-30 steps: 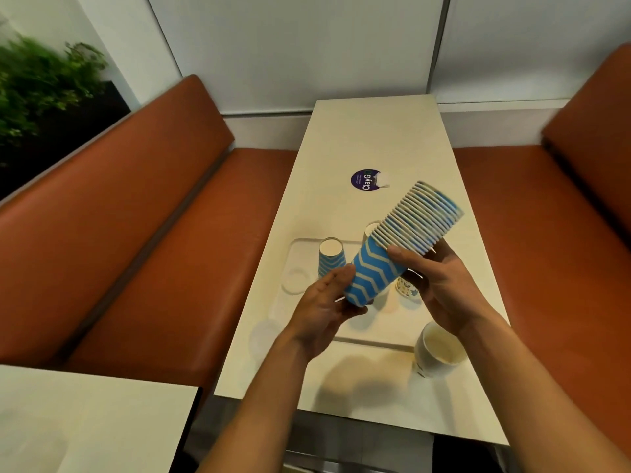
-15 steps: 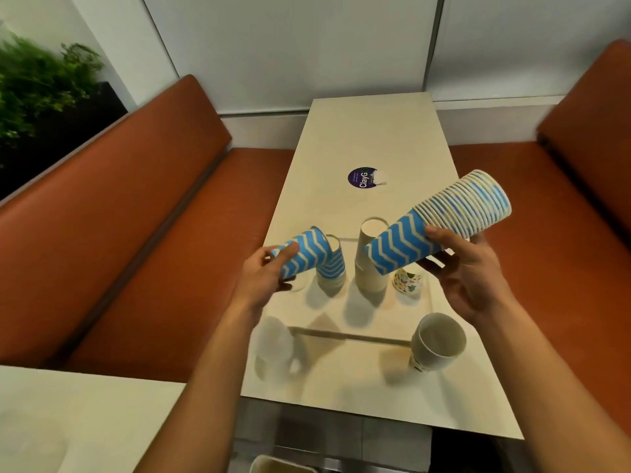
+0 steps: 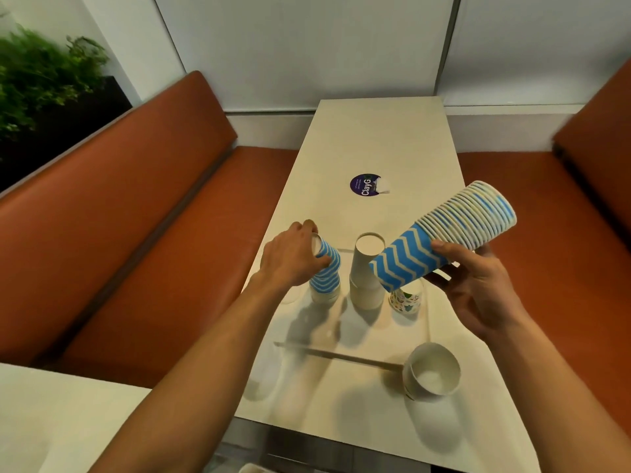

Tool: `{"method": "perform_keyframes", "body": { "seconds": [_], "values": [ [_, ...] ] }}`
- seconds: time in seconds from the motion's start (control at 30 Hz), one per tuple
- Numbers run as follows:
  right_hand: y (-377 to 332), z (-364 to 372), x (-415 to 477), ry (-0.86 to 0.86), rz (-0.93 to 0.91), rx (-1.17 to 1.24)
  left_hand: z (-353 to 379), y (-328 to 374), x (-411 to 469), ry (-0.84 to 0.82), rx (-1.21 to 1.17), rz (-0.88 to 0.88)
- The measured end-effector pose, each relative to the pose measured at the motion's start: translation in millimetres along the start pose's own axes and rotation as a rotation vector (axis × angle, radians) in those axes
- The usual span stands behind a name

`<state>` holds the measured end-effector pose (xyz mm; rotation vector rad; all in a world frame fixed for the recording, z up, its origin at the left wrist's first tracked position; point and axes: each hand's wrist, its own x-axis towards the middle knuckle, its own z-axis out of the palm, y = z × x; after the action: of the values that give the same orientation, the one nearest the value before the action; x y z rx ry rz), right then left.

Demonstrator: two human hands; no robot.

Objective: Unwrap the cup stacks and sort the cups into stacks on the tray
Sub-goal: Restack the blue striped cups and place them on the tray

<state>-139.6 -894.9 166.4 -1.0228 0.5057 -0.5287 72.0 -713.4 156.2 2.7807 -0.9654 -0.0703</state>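
Left hand [image 3: 293,257] grips one blue cup [image 3: 329,256] over the tray [image 3: 341,355]; right hand [image 3: 478,291] grips the long stack [image 3: 444,233].

The left fingers [image 3: 307,227] curl round the cup, which is base up, mouth down and a little tilted, capping a second blue cup [image 3: 322,286] that stands on the tray just below them. The right fingers [image 3: 444,249] are curled round the stack near its middle. Its long axis slants, with the closed end pointing down toward the left fingers and the rims pointing up and away to the right. Between the two sets of fingers a white stack [image 3: 365,271] stands mouth down on the tray. Under the right fingers stands a patterned cup [image 3: 406,300]. Nearer than the right fingers, off the tray, a white cup [image 3: 432,373] sits on the tabletop [image 3: 375,138], mouth up.
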Motion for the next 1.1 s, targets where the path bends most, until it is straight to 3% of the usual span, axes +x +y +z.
{"method": "perform_keyframes", "body": {
  "seconds": [0.33, 0.5, 0.63, 0.77, 0.83, 0.97, 1.1],
  "values": [
    [2, -4, 24, -0.045, 0.033, -0.011, 36, 0, 34, -0.178, 0.117, 0.025],
    [5, -3, 27, -0.071, 0.053, -0.02, 51, -1, 36, -0.217, 0.061, 0.028],
    [5, 0, 26, -0.1, 0.074, -0.005, 52, -15, 27, -0.221, -0.143, -0.026],
    [3, 3, 22, -0.136, 0.066, -0.03, 33, -17, 3, 0.12, -0.47, -0.103],
    [4, 7, 19, -0.153, 0.054, -0.042, 18, -7, -16, 0.193, -0.752, -0.104],
    [10, 19, 13, -0.183, 0.058, -0.033, 12, 18, -52, -0.068, -1.233, -0.022],
    [16, 34, 4, -0.186, 0.067, -0.015, 20, 34, -73, -0.211, -1.348, 0.026]
  ]
}}
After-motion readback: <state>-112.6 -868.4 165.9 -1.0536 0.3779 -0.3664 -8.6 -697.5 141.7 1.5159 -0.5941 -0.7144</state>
